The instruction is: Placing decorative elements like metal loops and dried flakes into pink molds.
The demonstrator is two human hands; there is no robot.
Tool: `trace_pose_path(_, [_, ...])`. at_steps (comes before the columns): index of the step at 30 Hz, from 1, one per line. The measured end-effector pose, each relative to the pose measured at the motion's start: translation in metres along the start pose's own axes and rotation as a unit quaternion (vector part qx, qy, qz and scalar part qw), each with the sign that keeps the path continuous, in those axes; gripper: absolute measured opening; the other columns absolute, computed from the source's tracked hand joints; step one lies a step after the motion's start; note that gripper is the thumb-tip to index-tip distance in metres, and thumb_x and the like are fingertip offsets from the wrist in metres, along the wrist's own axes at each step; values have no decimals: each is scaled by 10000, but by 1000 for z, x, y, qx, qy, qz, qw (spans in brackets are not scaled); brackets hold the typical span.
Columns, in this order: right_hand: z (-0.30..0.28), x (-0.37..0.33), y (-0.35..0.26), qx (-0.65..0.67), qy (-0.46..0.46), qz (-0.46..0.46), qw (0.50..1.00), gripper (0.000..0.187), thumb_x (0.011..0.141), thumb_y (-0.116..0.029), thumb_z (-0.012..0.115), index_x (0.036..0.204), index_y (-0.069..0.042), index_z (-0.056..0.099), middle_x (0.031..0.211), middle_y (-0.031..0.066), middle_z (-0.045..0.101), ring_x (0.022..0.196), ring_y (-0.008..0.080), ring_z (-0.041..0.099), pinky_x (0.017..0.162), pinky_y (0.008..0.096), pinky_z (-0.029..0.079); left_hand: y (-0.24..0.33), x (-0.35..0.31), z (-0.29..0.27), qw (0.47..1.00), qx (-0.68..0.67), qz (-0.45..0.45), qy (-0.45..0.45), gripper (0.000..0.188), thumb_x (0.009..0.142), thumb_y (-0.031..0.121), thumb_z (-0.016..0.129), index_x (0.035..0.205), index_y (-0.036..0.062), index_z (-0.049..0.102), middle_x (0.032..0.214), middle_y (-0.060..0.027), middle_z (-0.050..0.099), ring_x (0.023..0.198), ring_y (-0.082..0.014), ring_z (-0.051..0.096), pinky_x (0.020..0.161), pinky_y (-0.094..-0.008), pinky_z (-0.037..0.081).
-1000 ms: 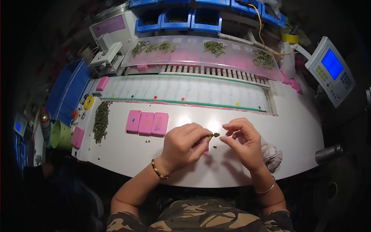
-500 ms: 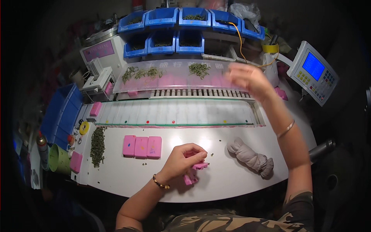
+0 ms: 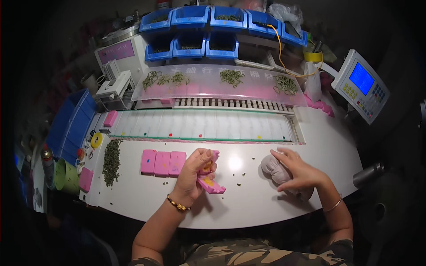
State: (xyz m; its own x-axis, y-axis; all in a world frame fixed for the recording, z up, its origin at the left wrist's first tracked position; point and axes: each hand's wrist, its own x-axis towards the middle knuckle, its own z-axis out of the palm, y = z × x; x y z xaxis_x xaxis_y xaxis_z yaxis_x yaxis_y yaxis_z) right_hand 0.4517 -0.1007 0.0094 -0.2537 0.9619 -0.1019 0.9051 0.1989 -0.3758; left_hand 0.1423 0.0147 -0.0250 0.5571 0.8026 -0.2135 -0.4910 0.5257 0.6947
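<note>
My left hand (image 3: 195, 175) is closed around a pink rubber mould (image 3: 212, 184). The mould's two halves gape apart, and yellow patches show on their inner faces. Over at the right, my right hand (image 3: 301, 172) reaches across a rolled, twisted grey cloth bundle (image 3: 271, 169). Its thumb and fingers are spread over the bundle, and it covers much of the cloth. Just left of my left hand, three pink mould blocks (image 3: 163, 163) lie side by side. A few dark green crumbs (image 3: 238, 185) are scattered between my hands.
A dark green pile (image 3: 112, 163) lies at the left. Beyond a glass-topped strip (image 3: 199, 125), a translucent shelf (image 3: 202, 91) holds clumps of green rings (image 3: 285, 85). Blue bins (image 3: 191, 17) line the back. A control panel (image 3: 361, 84) stands at the right, near a dark cylinder (image 3: 369, 174).
My right hand has come down from the shelf to the grey cloth bundle. My left hand has shifted left and turned, and the mould halves now show their inner faces.
</note>
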Motion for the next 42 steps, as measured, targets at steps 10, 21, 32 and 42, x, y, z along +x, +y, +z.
trace_pose_path(10, [-2, 7, -71, -204, 153, -79, 964, 744, 761, -34, 666, 1460, -108, 422, 1274, 164, 581, 915, 316, 616, 812, 406, 481, -25, 13, 13, 995, 16, -98, -24, 318, 1012, 371, 433, 942, 87, 557, 721, -62, 556, 439, -177, 478, 434, -284, 398])
trace_pose_path(21, [-4, 15, -125, -251, 244, -188, 918, 491, 803, -155, 608, 1293, -138, 625, 1318, 167, 594, 764, 167, 604, 667, 284, 452, -21, -12, 20, 966, 223, 129, -26, 274, 1022, 248, 444, 1151, 21, 528, 799, -37, 576, 584, -84, 553, 521, -216, 443])
trace_pose_path(32, [27, 7, -112, -246, 199, -109, 942, 551, 791, -114, 582, 1341, -139, 559, 1336, 126, 591, 755, 167, 610, 737, 320, 452, -14, -13, 11, 953, 187, 235, -32, 260, 1009, 299, 556, 1026, 61, 453, 827, -45, 568, 608, -48, 462, 521, -194, 422])
trace_pose_path(42, [15, 12, -113, 208, 178, -168, 947, 520, 742, -95, 777, 1222, -47, 584, 1212, 147, 574, 1110, 302, 557, 871, 386, 469, -26, -13, 30, 970, 122, 205, -50, 436, 1010, 503, 426, 1036, 67, 411, 826, -138, 578, 588, -142, 557, 524, -255, 488])
